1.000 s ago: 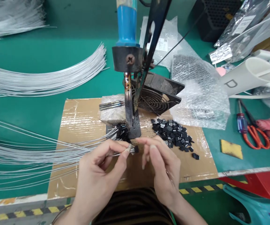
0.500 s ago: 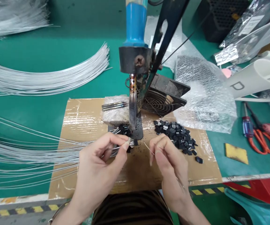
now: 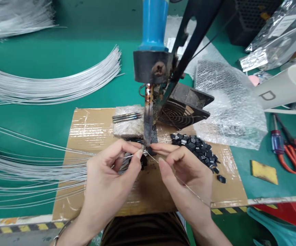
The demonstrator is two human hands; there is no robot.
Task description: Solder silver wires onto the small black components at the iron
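My left hand (image 3: pixel 112 174) pinches a thin white wire with a small black part on its end, right under the tip of the soldering iron (image 3: pixel 148 116). My right hand (image 3: pixel 186 174) pinches a strand of solder wire (image 3: pixel 186 186) and points its end at the same spot below the tip. The iron hangs upright in a stand, with a blue handle (image 3: pixel 154 24) above. Both hands are closed and work over a taped cardboard sheet (image 3: pixel 91 133). A heap of small black parts (image 3: pixel 196 148) lies just right of the hands.
Bundles of white wires (image 3: pixel 35 164) fan out on the left of the green table (image 3: pixel 60 44). A black fan (image 3: pixel 183 109) and bubble wrap (image 3: pixel 230 109) sit behind. Red scissors (image 3: pixel 294 153), a screwdriver (image 3: pixel 276 140) and a yellow sponge (image 3: pixel 264 172) lie at the right.
Both hands have moved up toward the iron's tip. My right hand has brought the solder wire's end from beside the left hand to the joint under the tip.
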